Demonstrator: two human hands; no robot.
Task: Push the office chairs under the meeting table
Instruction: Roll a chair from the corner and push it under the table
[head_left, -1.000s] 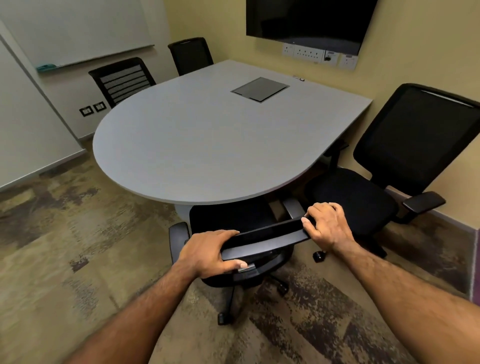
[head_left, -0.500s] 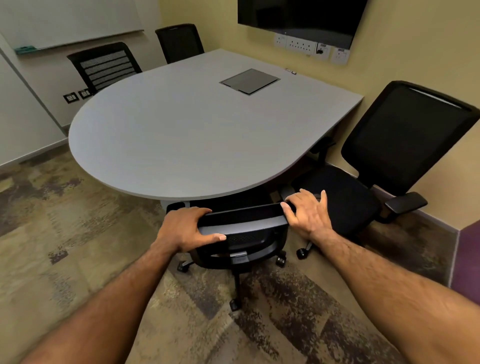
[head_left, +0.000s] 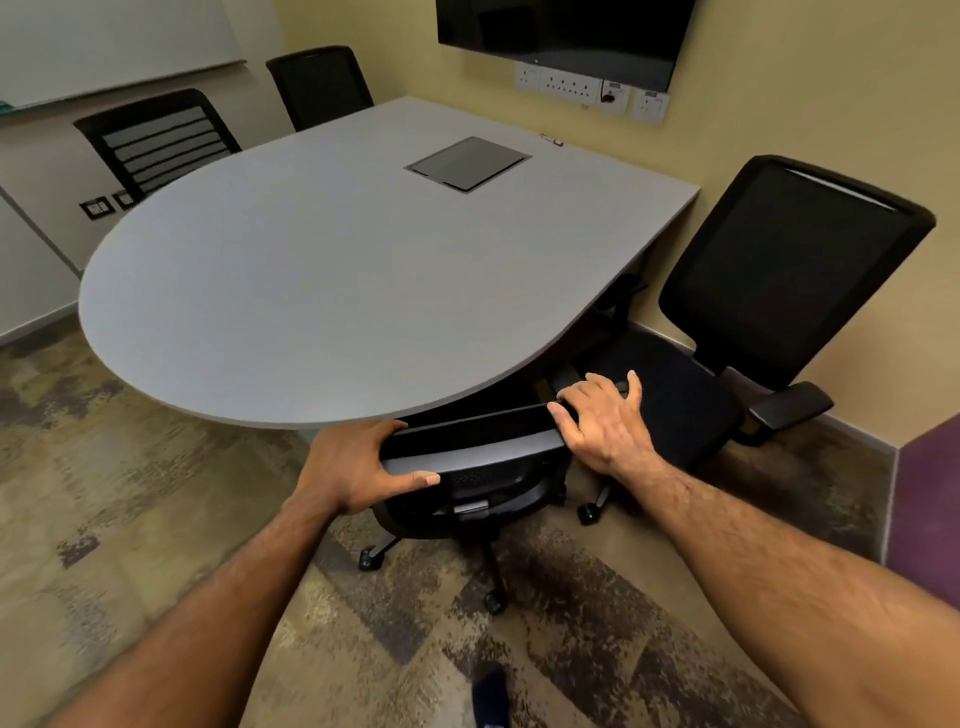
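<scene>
Left hand in a closed grip on the chair backrest, right hand loose, fingers spread, seat tucked under the bench.

head view, close, angled downward

Even, warm indoor light from overhead, soft sheen on the desk toward 11 o'clock. Wide-angle bending stretches the edges; slight softness throughout, shadows faint.
</scene>
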